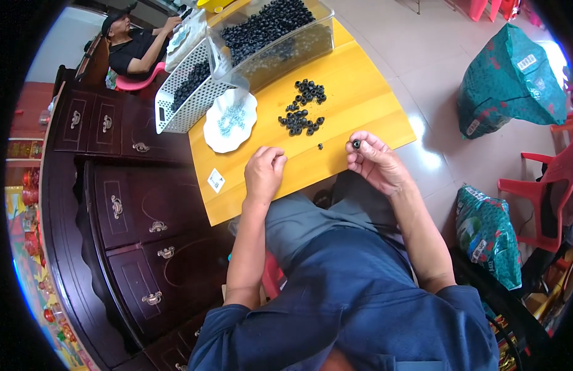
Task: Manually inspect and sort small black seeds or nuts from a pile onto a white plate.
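Note:
My right hand (381, 166), over the table's near right corner, pinches a small round black part with a hole (356, 144) between thumb and finger. My left hand (264, 174) rests at the table's near edge, fingers curled with the thumb against them; whatever is inside is hidden. Between and beyond the hands, loose black parts (302, 123) lie in a pile, with a second cluster (310, 91) behind it. One small black piece (320, 146) sits apart, nearer me. Left of the pile stands a white scalloped dish (213, 137) holding small pale-blue clear pieces (234, 117).
On the yellow table (367, 93) stand a clear bin (299, 52) of black parts and a white perforated basket (175, 117). A dark drawer cabinet (138, 198) is at left, with a seated person (135, 52) beyond. Green bags (503, 86) and a red chair (540, 191) stand right.

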Motion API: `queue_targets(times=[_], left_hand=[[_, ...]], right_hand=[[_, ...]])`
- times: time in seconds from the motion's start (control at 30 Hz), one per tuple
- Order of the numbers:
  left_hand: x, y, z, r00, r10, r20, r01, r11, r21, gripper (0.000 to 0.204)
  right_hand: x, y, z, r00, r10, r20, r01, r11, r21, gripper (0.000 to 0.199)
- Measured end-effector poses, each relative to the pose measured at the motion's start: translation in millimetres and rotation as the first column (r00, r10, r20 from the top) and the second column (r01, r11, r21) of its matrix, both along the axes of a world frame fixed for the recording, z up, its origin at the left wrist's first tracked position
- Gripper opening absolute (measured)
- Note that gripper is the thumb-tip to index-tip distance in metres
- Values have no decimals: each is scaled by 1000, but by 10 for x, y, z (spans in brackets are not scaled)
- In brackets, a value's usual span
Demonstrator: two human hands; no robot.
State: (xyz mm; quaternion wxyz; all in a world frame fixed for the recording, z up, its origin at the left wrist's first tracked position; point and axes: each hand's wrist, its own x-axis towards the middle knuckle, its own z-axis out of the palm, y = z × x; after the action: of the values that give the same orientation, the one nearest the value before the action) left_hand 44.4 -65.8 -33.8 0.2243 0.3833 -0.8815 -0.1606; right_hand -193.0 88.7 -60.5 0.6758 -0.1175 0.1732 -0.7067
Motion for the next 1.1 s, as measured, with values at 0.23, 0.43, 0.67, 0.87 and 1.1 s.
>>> queue_targets(times=[0.23,0.43,0.67,0.87,1.1], left_hand=[[38,42,41,1000,11,26,-10,998,-61,7],[-85,217,116,933,104,-344,50,911,410,11],[-493,566,518,901,-36,-433,220,897,383,13],[-694,611,577,867,-154,-475,292,928,232,10],[-793,638,561,864,-296,-408,366,925,104,15]], right_hand=[[17,-22,-7,999,21,24,-21,1000,17,24],[21,-3,16,1000,7,-3,-7,999,44,25],[62,-13,3,997,18,-81,-12,998,67,25],[72,-13,-6,993,32,-113,-25,998,64,25],[73,-16,-26,994,32,-104,-24,997,77,22]])
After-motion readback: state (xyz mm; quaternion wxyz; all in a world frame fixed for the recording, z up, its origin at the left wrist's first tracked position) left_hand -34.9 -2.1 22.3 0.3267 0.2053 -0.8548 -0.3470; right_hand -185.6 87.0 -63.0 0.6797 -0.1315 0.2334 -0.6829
